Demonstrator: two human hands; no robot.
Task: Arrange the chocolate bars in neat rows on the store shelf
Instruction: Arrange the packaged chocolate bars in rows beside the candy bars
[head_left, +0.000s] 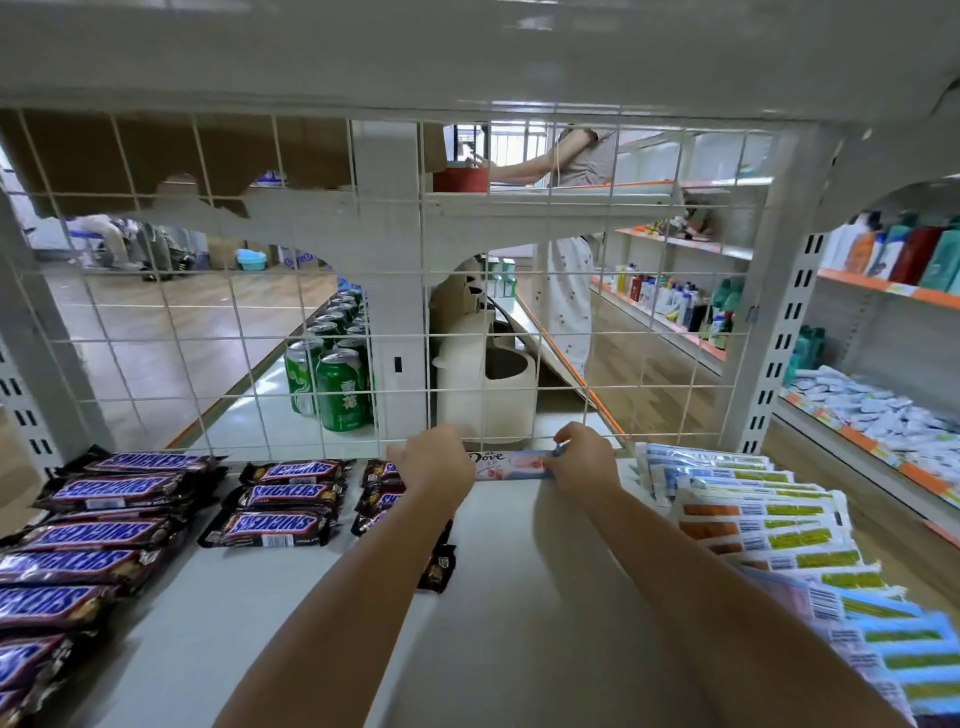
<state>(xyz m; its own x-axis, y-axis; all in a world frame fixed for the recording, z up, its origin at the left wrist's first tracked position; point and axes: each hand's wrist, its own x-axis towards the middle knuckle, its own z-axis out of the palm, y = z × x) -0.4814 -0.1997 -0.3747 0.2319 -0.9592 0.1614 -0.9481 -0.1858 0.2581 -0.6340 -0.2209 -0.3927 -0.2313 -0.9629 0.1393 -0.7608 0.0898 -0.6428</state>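
1. Shelf (519, 571): Dove bar (511, 464) sits at the back, against the grid (322, 364); pushed too hard, it could jam there or skew.
2. Snickers (280, 496) rows lie left; left hand (434, 460) could nudge them.
3. Hands: left and right hand (584, 457) each pinch a bar end.

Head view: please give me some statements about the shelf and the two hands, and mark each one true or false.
1. Both hands hold the Dove bar, the left hand at one end and the right hand at the other. True.
2. The Dove bar lies at the front edge of the shelf. False: it is at the back, by the wire grid.
3. The Snickers bars lie left of the hands. True.
4. The green cans stand on the same shelf as the Snickers bars. False: they stand behind the wire grid.
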